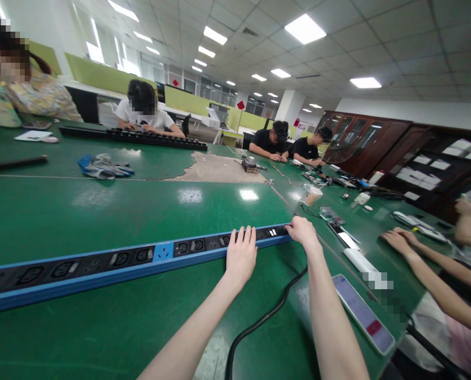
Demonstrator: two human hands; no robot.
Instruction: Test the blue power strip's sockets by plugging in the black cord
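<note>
A long blue power strip (140, 258) with black socket faces runs from the left edge of the head view to the middle right. My left hand (241, 256) rests on it, fingers stretched out flat across the sockets. At the strip's right end, my right hand (303, 232) is closed around the tip with curled fingers; its thumb side touches the end and hides part of it. A black cable (269, 314) comes from beneath my right wrist and curves toward the near edge.
To the right lie a phone (364, 314) and a white strip-shaped device (362, 264). Work gloves (104, 166) and a long black strip (156, 140) are farther back on the green table (140, 195). A co-worker's hands (401, 243) rest at the right; other people sit across.
</note>
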